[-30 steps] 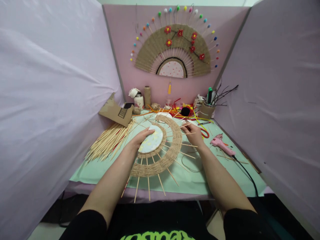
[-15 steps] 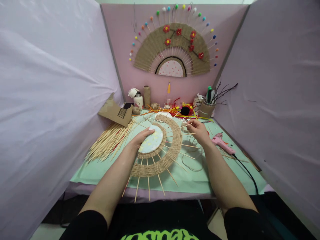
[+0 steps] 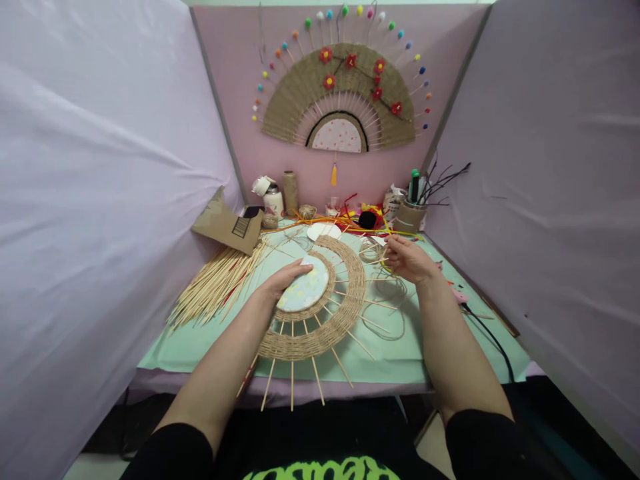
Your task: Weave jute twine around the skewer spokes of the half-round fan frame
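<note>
A half-round woven twine fan [image 3: 350, 287], with bare wooden sticks poking out past its outer band, tilts above the table. My left hand [image 3: 290, 277] is closed on its pale blue and yellow centre piece [image 3: 307, 290], thumb on top and the other fingers hidden beneath. To the fan's right, my right hand [image 3: 407, 257] is pinched near the stick ends. It seems to hold thin twine [image 3: 403, 320], whose loose loops lie below it; the strand at the fingertips is hard to see. A small twine coil [image 3: 370, 251] lies just left of those fingers.
A pile of thin sticks [image 3: 220, 283] and a torn cardboard piece [image 3: 227, 223] lie left. A pink glue gun [image 3: 459, 297] with a black cord is partly behind my right forearm. Jars, twine rolls and a branch-filled pot [image 3: 410, 217] line the back, below a finished fan [image 3: 350, 87].
My right hand has moved slightly right and now covers much of the glue gun. The fan has shifted slightly in my left hand, its lower sticks a little further left. The view has shifted slightly.
</note>
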`<state>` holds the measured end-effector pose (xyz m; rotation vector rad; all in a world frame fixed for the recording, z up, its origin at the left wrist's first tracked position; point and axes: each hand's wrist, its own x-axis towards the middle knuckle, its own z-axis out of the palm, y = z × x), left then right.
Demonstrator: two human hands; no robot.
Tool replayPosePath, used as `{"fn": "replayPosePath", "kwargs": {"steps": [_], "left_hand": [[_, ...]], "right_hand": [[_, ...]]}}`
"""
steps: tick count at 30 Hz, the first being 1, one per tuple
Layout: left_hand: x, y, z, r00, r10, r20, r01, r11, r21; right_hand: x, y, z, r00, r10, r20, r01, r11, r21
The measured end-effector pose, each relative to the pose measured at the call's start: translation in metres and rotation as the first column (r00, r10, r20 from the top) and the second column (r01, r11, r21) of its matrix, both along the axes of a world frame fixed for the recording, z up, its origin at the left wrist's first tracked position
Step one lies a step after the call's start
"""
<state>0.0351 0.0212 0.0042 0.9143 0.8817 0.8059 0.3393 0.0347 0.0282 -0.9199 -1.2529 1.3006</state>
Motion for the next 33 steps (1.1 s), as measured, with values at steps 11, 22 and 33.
{"fn": "replayPosePath", "kwargs": {"steps": [11, 22, 33], "left_hand": [[0.006, -0.007, 0.004, 0.999, -0.041, -0.017, 0.041, 0.999, -0.028], [0.011, -0.013, 0.001, 0.988, -0.136, 0.076, 0.137, 0.991, -0.004], [0.007, -0.016, 0.014, 0.937, 0.130, 0.323, -0.130, 0.991, -0.020]], "right_hand": [[0.005, 0.002, 0.000, 0.996, -0.076, -0.042, 0.079, 0.993, 0.088], [-0.022, 0.007, -0.015, 0.996, -0.081, 0.027, 0.080, 0.996, 0.029], [-0.064, -0.012, -0.023, 0.949, 0.183, 0.258, -0.215, 0.972, 0.100]]}}
